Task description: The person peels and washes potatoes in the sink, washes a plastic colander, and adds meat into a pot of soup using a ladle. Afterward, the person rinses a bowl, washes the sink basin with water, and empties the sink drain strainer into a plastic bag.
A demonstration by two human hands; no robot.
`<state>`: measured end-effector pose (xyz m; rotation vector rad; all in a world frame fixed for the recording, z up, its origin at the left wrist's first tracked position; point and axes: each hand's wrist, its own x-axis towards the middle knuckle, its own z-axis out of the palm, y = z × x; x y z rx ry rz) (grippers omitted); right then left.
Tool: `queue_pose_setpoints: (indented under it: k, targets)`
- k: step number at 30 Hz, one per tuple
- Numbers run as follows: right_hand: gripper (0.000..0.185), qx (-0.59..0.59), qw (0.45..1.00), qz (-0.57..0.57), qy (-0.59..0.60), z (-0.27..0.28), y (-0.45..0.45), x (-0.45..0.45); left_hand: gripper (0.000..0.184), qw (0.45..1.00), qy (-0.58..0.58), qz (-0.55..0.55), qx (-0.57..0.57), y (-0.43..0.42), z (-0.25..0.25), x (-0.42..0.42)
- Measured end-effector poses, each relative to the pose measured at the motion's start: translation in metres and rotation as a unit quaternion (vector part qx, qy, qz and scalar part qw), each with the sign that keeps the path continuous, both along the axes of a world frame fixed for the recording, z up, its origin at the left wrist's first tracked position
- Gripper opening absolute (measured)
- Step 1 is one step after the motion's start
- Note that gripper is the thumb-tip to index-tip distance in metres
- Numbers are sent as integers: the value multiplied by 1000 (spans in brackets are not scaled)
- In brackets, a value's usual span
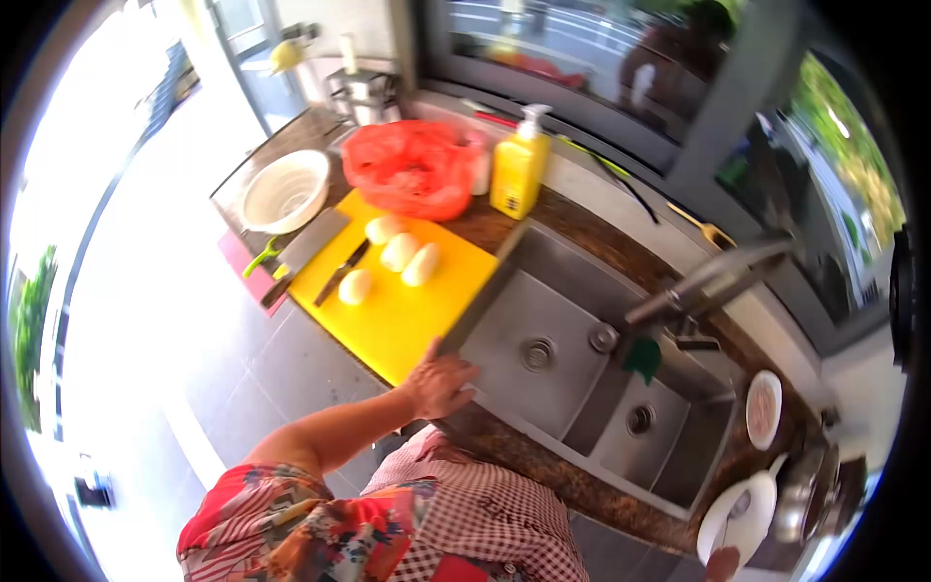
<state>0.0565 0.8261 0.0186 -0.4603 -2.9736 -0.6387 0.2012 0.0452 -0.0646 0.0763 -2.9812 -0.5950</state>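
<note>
My left hand rests with fingers apart on the near edge of the steel sink, beside the yellow cutting board. Several pale, rounded pieces that look like peeled potatoes lie on that board. Among them is a small dark knife. A broad cleaver lies along the board's left edge, close to a green peeler. At the bottom right, a little of my right hand shows at the rim of a white bowl with a spoon inside. Most of its fingers are out of view.
A red plastic bag and a white basin stand behind the board. A yellow pump bottle is near the window. The faucet reaches over the sink. A small dish and metal pot sit at right.
</note>
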Motion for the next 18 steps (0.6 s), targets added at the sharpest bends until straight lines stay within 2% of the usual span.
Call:
queue_pose_setpoints:
  k: [3, 5, 6, 7, 8, 10, 11, 12, 13, 14, 15, 16, 18]
  targets:
    - [42, 1, 1000, -13, 12, 38, -51, 4, 33, 993, 112, -29, 15, -12, -12, 6]
    - [48, -13, 999, 25, 19, 57, -96, -2, 24, 982, 168, -62, 64, -15, -22, 14]
    - [50, -1, 995, 89, 47, 70, -121, -4, 20, 972, 190, -82, 109, -19, -28, 17]
    - [46, -179, 978, 65, 82, 74, -135, -19, 15, 960, 212, -104, 151, -23, -28, 19]
    - [43, -217, 966, 91, 105, 79, -150, -24, 14, 942, 286, -86, 154, -22, -26, 21]
    - [37, -254, 927, 249, 122, 91, -206, -28, 17, 933, 284, -62, 213, -33, -8, 41]
    - [34, -272, 896, 333, 113, 108, -271, -17, 18, 927, 281, -49, 244, -37, 9, 53]
    - [46, 2, 957, 289, -9, 131, -341, -10, 20, 922, 296, -51, 245, -50, 21, 63]
    - [39, -115, 963, 242, -36, 71, -286, -69, 20, 925, 303, -39, 228, -68, 28, 75]
    - [36, -313, 920, 234, 29, 57, -328, -51, 20, 927, 309, -29, 211, -88, 33, 88]
    - [36, -299, 920, 255, 5, 61, -392, -33, 20, 929, 315, -20, 195, -108, 36, 100]
    - [36, -285, 918, 274, -18, 63, -448, -20, 20, 931, 307, 46, 189, -128, 38, 112]
    - [35, -325, 879, 342, -64, 50, -536, 10, 22, 938, 275, 146, 153, -172, 44, 135]
